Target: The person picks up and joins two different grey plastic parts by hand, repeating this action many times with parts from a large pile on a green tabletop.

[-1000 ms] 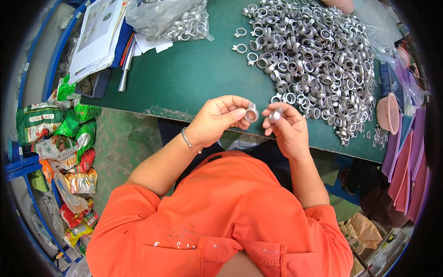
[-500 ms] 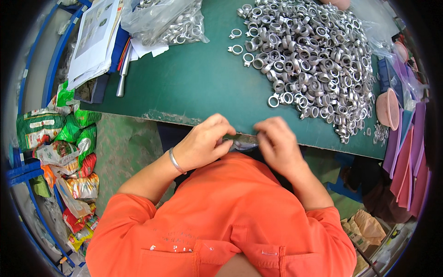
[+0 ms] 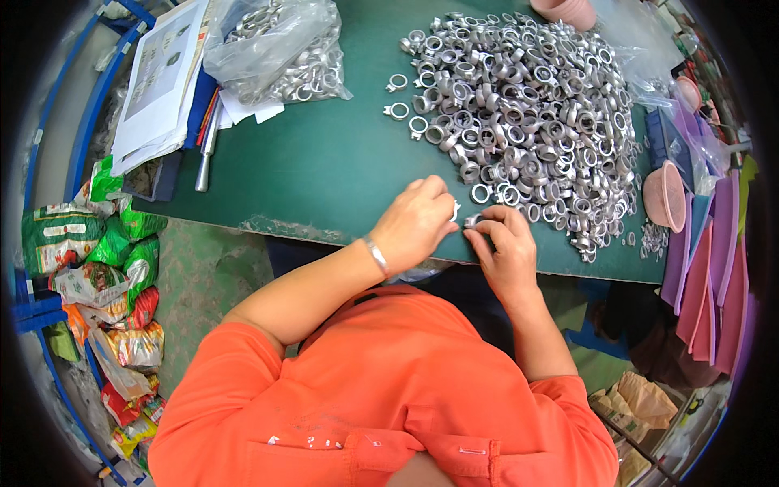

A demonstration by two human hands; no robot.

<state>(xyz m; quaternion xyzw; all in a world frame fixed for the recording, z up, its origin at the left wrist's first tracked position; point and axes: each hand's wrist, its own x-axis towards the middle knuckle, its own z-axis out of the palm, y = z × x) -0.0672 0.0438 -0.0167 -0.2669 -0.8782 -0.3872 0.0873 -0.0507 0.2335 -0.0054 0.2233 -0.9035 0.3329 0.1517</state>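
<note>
My left hand (image 3: 417,222) and my right hand (image 3: 505,247) meet at the front edge of the green table (image 3: 324,162). Between their fingertips is a small silver metal ring part (image 3: 471,220). The right hand's fingers pinch it; the left hand's fingertips close on a small white bit beside it. Just beyond the hands lies a big heap of silver metal ring parts (image 3: 527,105), its nearest loose rings a finger's length away. A thin bracelet (image 3: 376,254) circles my left wrist.
A clear plastic bag of metal rings (image 3: 280,49) lies at the back left, beside stacked papers (image 3: 158,81) and a metal rod (image 3: 205,154). Pink bowls (image 3: 665,195) and purple sheets (image 3: 718,268) stand on the right. Coloured packets (image 3: 97,268) pile up on the floor to the left.
Both hands dropped from above the table toward my body at the table's edge, then came back up onto the front edge, still together on a ring part.
</note>
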